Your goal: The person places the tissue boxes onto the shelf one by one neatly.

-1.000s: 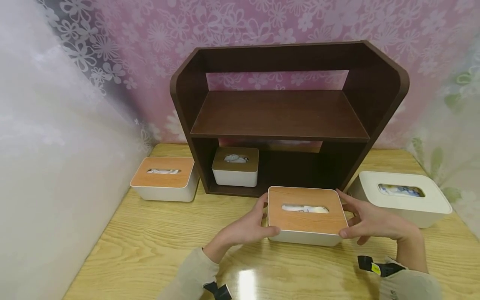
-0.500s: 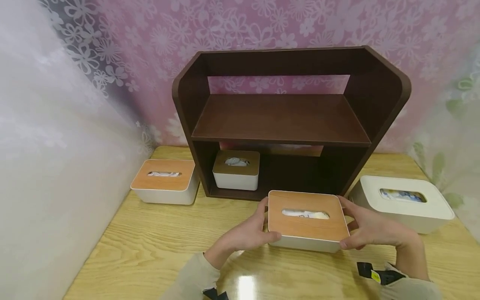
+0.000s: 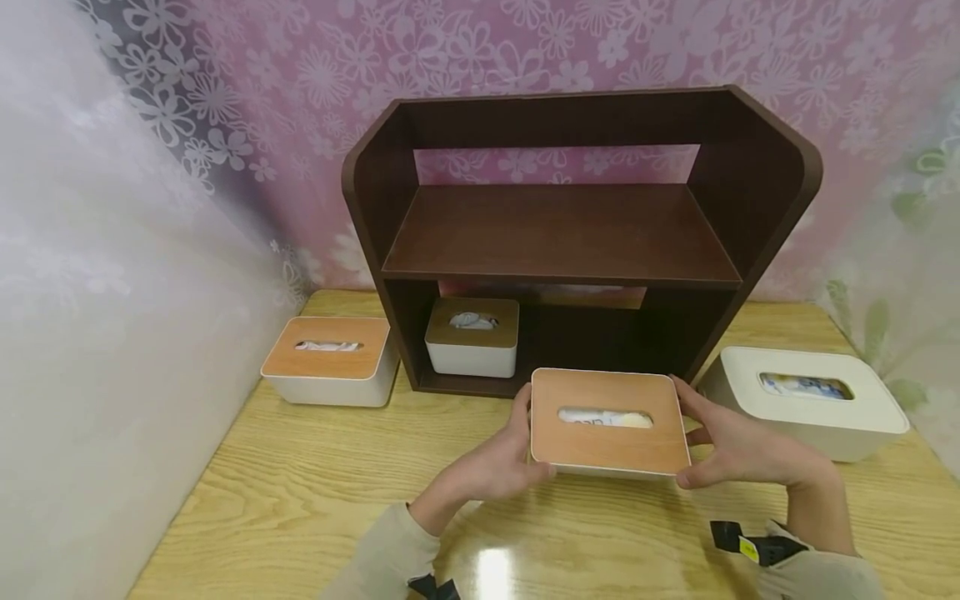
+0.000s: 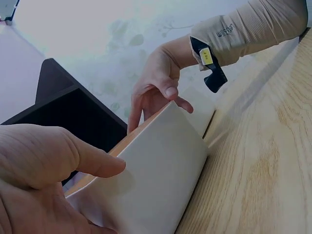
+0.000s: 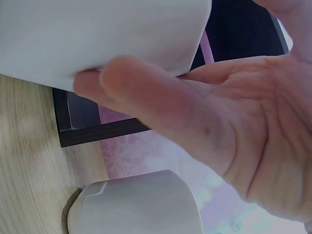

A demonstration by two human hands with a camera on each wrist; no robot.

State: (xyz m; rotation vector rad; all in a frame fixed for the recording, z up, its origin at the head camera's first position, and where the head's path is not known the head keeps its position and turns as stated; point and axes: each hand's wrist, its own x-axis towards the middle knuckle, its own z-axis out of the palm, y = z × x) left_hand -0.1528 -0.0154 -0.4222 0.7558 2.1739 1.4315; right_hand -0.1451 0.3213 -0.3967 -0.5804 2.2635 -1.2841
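Head view: both hands' grip clasps tissue box (image 3: 607, 421) before shelf (image 3: 562, 242), white box (image 3: 806, 400) beside.

Both forearms, in beige sleeves, reach forward with a black strap at each wrist. The left hand (image 3: 491, 467) and the right hand (image 3: 738, 450) face each other, palms inward, fingers pointing ahead and thumbs (image 4: 95, 163) toward the body. Each hand clamps one side of what is between them, lifted clear.
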